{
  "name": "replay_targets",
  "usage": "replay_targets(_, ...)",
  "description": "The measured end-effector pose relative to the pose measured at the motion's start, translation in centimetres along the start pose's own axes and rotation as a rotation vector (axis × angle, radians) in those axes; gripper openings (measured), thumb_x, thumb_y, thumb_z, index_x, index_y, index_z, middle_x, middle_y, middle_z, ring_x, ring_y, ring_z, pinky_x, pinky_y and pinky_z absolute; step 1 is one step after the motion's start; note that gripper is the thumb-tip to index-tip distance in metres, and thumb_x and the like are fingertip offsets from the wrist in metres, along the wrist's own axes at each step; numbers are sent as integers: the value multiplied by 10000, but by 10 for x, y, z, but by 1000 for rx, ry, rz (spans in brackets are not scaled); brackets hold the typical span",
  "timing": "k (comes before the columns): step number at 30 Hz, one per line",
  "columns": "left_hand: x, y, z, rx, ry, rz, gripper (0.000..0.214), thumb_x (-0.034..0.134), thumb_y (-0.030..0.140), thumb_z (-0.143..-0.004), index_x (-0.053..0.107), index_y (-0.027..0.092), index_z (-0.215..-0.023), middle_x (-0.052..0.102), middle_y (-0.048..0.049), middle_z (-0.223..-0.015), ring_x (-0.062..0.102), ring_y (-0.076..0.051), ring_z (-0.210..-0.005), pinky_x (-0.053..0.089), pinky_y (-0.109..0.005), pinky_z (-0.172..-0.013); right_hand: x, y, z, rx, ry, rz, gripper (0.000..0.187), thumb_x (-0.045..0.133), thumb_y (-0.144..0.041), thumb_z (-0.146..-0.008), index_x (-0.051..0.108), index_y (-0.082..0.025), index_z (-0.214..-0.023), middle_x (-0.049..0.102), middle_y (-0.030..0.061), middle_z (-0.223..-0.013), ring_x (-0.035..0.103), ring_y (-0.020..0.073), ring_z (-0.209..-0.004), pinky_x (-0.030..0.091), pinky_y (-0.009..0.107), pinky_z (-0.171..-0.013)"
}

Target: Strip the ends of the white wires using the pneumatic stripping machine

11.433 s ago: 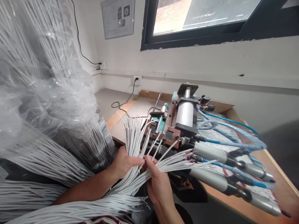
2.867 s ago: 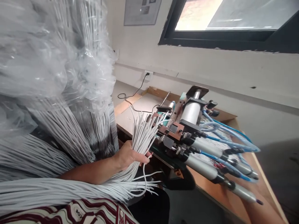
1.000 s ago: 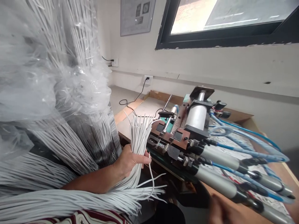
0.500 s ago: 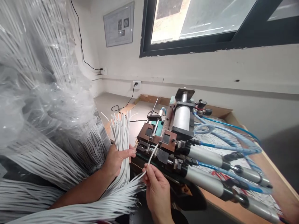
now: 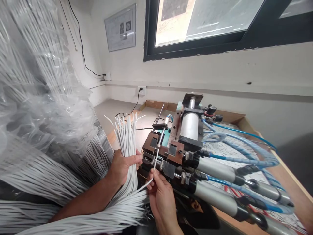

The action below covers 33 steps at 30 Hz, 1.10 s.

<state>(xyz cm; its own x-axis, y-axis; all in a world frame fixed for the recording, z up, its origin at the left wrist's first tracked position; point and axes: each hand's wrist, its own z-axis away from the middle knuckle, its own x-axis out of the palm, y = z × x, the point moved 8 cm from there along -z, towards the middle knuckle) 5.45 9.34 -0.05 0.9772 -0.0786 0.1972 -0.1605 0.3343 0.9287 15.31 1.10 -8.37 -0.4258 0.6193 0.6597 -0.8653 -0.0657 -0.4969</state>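
Note:
My left hand (image 5: 123,166) is closed round an upright bundle of white cables (image 5: 126,138), whose cut ends fan out above the fist. Between the thumb and fingers of my right hand (image 5: 161,192) is pinched a single white cable (image 5: 156,162). The tip of that cable reaches up between the jaws of a pneumatic machine (image 5: 161,153) with brown and black metal blocks. From my right hand the cable runs back down toward a loose pile of white cables (image 5: 97,222) across my lap.
Plastic-wrapped cable bundles (image 5: 49,104) crowd the left side. Air cylinders (image 5: 215,195) and blue air hoses (image 5: 244,156) extend to the right over a wooden-edged tray (image 5: 266,138) of white scraps. A black power cord (image 5: 137,102) runs to a wall socket (image 5: 141,90).
My right hand has moved slightly left and up with the single cable, which now stands straighter at the machine's jaws. My left hand keeps its grip on the bundle. The view has shifted slightly.

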Motion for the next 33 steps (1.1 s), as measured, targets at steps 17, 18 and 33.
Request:
replay_targets(17, 2, -1, 2, -5, -18, -5, 141, 714, 166, -548, 614, 125, -639, 568, 18, -506, 508, -94, -455, 373, -216, -451, 4, 3, 4, 53, 34, -38, 294, 793, -303, -492, 633, -135, -674, 463, -45, -554, 345, 37, -448, 307, 153, -394)
replay_targets(18, 2, -2, 3, -7, -19, -3, 144, 715, 169, -551, 616, 125, -647, 573, 16, -505, 509, -95, -454, 377, -218, -453, 4, 4, 4, 50, 36, -36, 306, 799, -307, -485, 634, -136, -677, 469, -46, -557, 353, 37, -451, 313, 153, -403)
replay_targets(33, -6, -34, 19, -235, -20, 111, 228, 711, 108, -455, 623, 103, -665, 600, 1, -578, 561, -124, -489, 447, -249, -456, -8, -29, 29, -600, -128, 1186, 262, 615, -456, -673, 670, -202, -705, 625, 112, -745, 559, 252, -702, 428, 360, -651)
